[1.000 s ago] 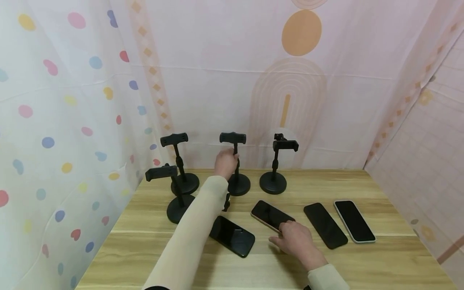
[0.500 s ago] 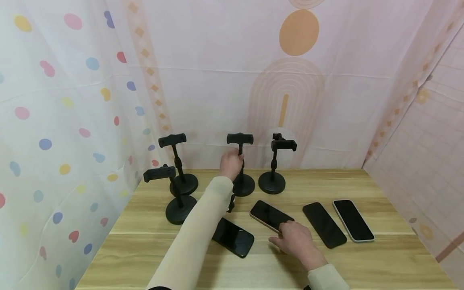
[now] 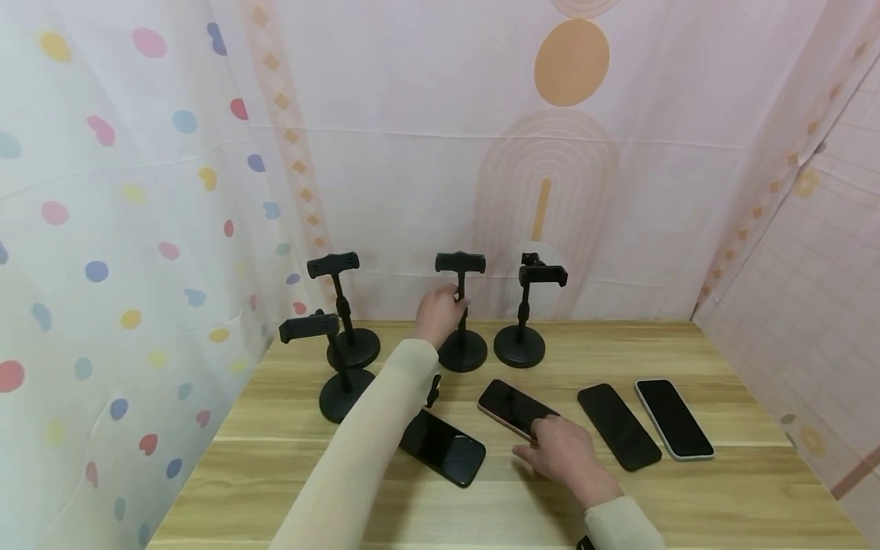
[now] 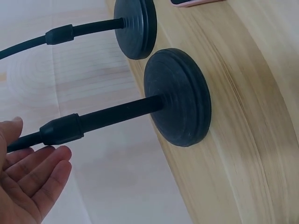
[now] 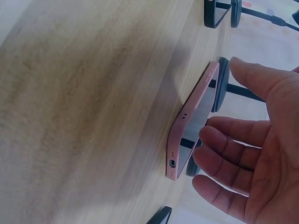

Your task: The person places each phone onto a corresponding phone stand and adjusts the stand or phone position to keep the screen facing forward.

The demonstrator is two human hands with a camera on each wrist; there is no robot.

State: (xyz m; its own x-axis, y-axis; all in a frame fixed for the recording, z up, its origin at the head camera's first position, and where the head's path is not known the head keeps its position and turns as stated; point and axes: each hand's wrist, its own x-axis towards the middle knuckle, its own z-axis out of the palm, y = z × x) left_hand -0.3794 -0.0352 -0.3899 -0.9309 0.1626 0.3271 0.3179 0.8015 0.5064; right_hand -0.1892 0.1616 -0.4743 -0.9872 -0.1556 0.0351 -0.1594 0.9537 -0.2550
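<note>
My left hand [image 3: 438, 316] reaches to the back middle, at the pole of a black phone stand [image 3: 461, 262]. In the left wrist view the stand's pole [image 4: 119, 111] passes between my thumb and loosely spread fingers [image 4: 53, 179]. Its round base sits upright on the table. My right hand [image 3: 565, 457] rests at the near right end of a dark-screened phone [image 3: 510, 403] lying face up. The right wrist view shows that phone's pink case [image 5: 176, 140], with my relaxed fingertips [image 5: 205, 156] along its screen side, not wrapped round it.
More black phone stands are at the back right [image 3: 520, 346], back left [image 3: 354, 348] and nearer left [image 3: 338, 393]. A black phone [image 3: 447, 451] lies partly under my left sleeve. Two phones, one dark [image 3: 619, 428] and one white-edged [image 3: 674, 420], lie at right.
The middle stand has slid a little to the right, closer to the back right stand, with my left hand at its pole. My left fingers have since loosened. The right hand stays nearly still.
</note>
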